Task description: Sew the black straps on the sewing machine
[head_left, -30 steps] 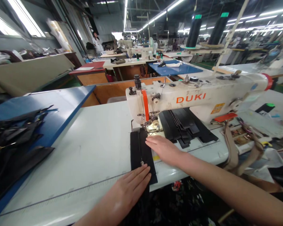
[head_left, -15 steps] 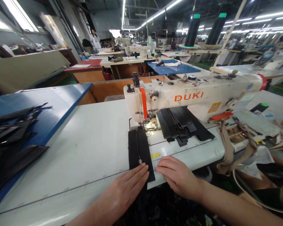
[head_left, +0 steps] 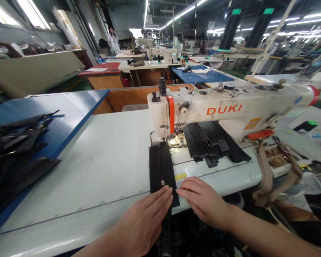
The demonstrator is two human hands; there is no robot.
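A black fabric piece (head_left: 154, 167) with a zipper down its length lies on the white sewing table, its far end beneath the sewing machine's needle area (head_left: 164, 137). A metal zipper pull (head_left: 163, 182) shows just beyond my left fingertips. My left hand (head_left: 146, 217) rests flat on the near part of the fabric, fingers stretched out side by side. At the fabric's right edge, my right hand (head_left: 203, 201) is closed, with bent fingers pressed together and the tips pinching at the edge. The fabric's tail drops over the table's front edge, partly hidden by my left hand.
Loose black strips (head_left: 211, 142) lie under the arm of the sewing machine (head_left: 230, 107). More black pieces (head_left: 18, 150) are heaped on the blue table (head_left: 77, 103) at left. A parts tray (head_left: 279, 157) and beige straps (head_left: 263, 171) sit at right. Thread cones (head_left: 230, 30) stand behind.
The view has shifted, so the machine and table appear farther right. My right fingertips have come in to the fabric's right edge. My left hand stays flat on the fabric.
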